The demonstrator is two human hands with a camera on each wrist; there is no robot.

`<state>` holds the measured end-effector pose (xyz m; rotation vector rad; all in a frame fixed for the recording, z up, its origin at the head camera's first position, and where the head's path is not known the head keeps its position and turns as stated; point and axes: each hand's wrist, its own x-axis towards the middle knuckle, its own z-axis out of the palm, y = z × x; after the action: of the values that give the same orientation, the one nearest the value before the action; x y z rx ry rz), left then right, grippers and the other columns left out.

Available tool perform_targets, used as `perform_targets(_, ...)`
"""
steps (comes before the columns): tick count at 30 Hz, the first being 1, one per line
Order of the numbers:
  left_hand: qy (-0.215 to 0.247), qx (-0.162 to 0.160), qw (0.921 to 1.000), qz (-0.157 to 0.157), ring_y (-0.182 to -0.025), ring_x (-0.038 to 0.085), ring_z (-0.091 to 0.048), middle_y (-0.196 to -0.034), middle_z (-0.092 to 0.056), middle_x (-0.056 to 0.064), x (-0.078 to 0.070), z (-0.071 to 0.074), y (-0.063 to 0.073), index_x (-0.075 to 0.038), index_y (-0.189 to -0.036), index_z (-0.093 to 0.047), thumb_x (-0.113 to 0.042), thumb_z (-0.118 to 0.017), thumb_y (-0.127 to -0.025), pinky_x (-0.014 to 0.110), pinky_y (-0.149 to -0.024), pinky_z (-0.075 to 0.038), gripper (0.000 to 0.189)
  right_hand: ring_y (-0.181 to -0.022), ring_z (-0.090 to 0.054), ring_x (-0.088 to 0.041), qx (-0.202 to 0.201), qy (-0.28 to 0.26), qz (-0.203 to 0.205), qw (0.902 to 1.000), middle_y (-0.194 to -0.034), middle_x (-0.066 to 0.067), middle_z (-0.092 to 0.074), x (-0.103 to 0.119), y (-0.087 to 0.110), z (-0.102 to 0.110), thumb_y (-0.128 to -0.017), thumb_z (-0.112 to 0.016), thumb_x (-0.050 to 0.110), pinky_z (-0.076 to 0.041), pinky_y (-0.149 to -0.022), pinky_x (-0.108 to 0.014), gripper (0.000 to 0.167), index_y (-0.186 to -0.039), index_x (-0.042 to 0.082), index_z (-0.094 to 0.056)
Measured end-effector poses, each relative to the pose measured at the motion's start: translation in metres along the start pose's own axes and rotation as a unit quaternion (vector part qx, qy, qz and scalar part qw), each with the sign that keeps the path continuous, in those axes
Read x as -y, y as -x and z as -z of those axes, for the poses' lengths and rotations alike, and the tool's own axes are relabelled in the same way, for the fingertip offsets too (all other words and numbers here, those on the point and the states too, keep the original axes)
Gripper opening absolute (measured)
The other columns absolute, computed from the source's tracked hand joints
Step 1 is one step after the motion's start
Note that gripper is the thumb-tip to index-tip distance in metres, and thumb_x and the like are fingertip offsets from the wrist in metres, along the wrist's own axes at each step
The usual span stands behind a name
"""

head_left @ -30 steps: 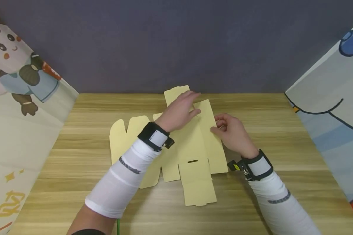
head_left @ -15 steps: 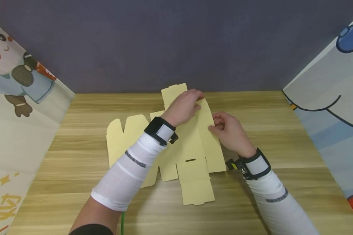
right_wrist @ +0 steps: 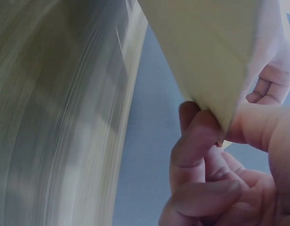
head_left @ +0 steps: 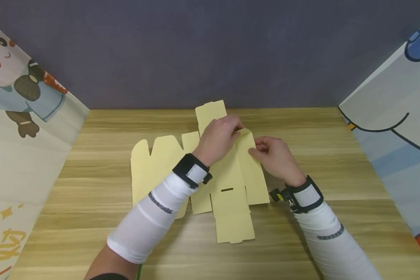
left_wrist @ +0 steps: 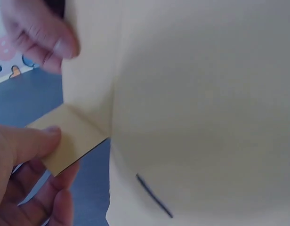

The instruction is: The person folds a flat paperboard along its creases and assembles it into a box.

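A flat, die-cut cardboard box blank, pale yellow with flaps and a dark slot, lies unfolded on the table. Its right side panel is tilted up along a crease. My left hand reaches across the blank and pinches a small end flap at that panel's far end, thumb on top and fingers beneath; the flap is bent at its crease. My right hand pinches the panel's outer edge between thumb and fingers, seen close up in the right wrist view. The left forearm hides part of the blank.
The wooden table ends at a dark grey wall panel behind. Cartoon-printed cloths hang at the left and right. Rounded flaps of the blank spread out to the left.
My left hand has come to the panel's far end, curled from outstretched fingers to a pinch, and bent the small flap. My right hand keeps hold of the panel's edge.
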<state>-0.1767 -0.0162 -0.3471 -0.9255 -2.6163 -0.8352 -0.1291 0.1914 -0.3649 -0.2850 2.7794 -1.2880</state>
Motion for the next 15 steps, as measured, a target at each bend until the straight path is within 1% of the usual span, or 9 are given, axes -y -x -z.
perform_targets(5, -0.038, -0.058, 0.9972, -0.026, -0.086, 0.019, -0.072, -0.101, -0.075, 0.003, -0.007, -0.013, 0.011, -0.008, -0.102, -0.076, -0.003, -0.077, -0.097, 0.036, -0.069, -0.055, 0.007, -0.080, -0.069, -0.022, -0.007, 0.003, 0.002, 1.0000, -0.097, -0.014, -0.077, 0.001, 0.000, 0.000, -0.102, -0.070, 0.015, -0.054, -0.070, -0.030, 0.029, -0.123, -0.005, -0.071)
perform_targets(9, -0.092, -0.092, 0.9900, -0.056, -0.080, 0.019, -0.071, -0.095, -0.074, 0.003, -0.014, -0.026, 0.021, -0.008, -0.099, -0.075, -0.004, -0.078, -0.096, 0.033, -0.063, -0.052, 0.006, -0.078, -0.068, -0.021, -0.019, 0.016, 0.004, 0.9997, -0.096, -0.015, -0.076, 0.001, 0.001, -0.001, -0.102, -0.069, 0.014, -0.054, -0.069, -0.030, 0.027, -0.121, -0.006, -0.070)
perform_targets(11, -0.123, -0.104, 0.9847, -0.067, -0.078, 0.018, -0.070, -0.094, -0.073, 0.003, -0.017, -0.033, 0.025, -0.009, -0.098, -0.075, -0.004, -0.077, -0.096, 0.031, -0.061, -0.050, 0.006, -0.080, -0.069, -0.023, -0.024, 0.023, 0.005, 0.9994, -0.096, -0.016, -0.075, 0.001, 0.001, -0.001, -0.102, -0.069, 0.013, -0.055, -0.071, -0.033, 0.028, -0.121, -0.007, -0.070)
perform_targets(13, -0.148, -0.111, 0.9801, -0.072, -0.076, 0.018, -0.069, -0.094, -0.072, 0.002, -0.018, -0.038, 0.028, -0.009, -0.098, -0.074, -0.004, -0.076, -0.097, 0.030, -0.060, -0.050, 0.006, -0.081, -0.070, -0.025, -0.028, 0.028, 0.008, 0.9992, -0.096, -0.016, -0.075, 0.000, 0.001, -0.002, -0.102, -0.069, 0.013, -0.055, -0.072, -0.036, 0.028, -0.120, -0.008, -0.070)
perform_targets(15, -0.157, -0.115, 0.9784, -0.070, -0.076, 0.017, -0.069, -0.095, -0.072, 0.001, -0.019, -0.041, 0.029, -0.010, -0.098, -0.074, -0.004, -0.075, -0.097, 0.029, -0.060, -0.049, 0.006, -0.081, -0.070, -0.026, -0.029, 0.032, 0.011, 0.9990, -0.096, -0.017, -0.075, 0.000, 0.001, -0.002, -0.102, -0.069, 0.013, -0.056, -0.073, -0.037, 0.028, -0.120, -0.008, -0.070)
